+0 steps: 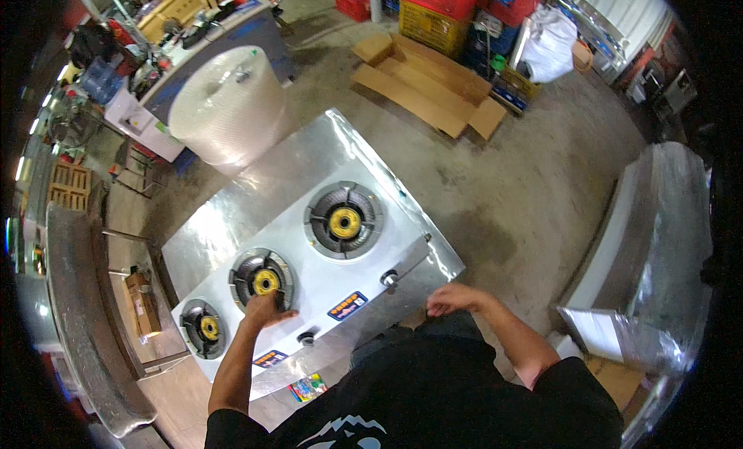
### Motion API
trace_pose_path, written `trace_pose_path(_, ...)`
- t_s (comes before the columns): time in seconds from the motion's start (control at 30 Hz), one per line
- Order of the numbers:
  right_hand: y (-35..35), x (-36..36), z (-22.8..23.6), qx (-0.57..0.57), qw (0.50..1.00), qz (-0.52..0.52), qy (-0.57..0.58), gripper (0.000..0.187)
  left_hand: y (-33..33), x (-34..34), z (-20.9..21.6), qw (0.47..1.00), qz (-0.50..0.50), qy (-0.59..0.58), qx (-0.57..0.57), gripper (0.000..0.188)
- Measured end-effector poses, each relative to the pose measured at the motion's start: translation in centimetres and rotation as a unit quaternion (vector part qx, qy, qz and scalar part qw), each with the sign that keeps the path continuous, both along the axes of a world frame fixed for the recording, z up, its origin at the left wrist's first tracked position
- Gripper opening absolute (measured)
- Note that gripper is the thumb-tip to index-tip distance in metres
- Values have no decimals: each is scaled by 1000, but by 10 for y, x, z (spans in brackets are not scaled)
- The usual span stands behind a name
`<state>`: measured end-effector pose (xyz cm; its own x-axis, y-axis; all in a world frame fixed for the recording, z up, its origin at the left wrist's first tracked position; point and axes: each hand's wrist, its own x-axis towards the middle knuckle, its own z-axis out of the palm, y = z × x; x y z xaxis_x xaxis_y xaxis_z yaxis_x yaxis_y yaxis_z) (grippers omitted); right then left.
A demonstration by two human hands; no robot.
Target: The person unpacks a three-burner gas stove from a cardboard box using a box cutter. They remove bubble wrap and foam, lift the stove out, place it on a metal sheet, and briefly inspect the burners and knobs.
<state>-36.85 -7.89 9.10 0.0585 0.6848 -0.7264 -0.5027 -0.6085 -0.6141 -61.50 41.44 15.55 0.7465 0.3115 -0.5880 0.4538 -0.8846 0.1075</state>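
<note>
A three-burner gas stove (309,282) with a white top and bright metal edges lies in front of me. My left hand (267,311) is at the near edge of the middle burner (283,268), its thumb held out to the right and its other fingers partly hidden. Beyond the stove's near right corner, my right hand (453,299) is closed with curled fingers; what they hold, if anything, is hidden. Black grates with brass centres also form the right burner (344,221) and left burner (203,329). Two control knobs, one right (389,279) and one middle (306,339), show along the front.
A large bubble-wrap roll (224,116) stands behind the stove. An opened cardboard box (426,81) lies on the concrete floor (534,178). Wrapped metal panels (658,248) stand at the right, and a long covered piece (85,310) at the left. Crates (435,23) are stacked at the back.
</note>
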Motion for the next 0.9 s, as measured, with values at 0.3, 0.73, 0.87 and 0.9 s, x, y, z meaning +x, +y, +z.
trace_pose_path(0.3,-210,-37,-148,-357,883,-274,-130,31,-4,-16,-18,999,25,-39,8,76)
trace_pose_path(0.73,-271,18,-181,-262,925,-258,-101,33,-191,94,-16,830,289,-471,78,35)
trace_pose_path(0.87,-313,99,-201,-240,932,-254,-92,29,-327,198,-34,898,252,-358,-36,31)
trace_pose_path(0.9,-335,109,-203,-221,939,-246,-95,30,-361,220,-40,915,232,-322,-75,30)
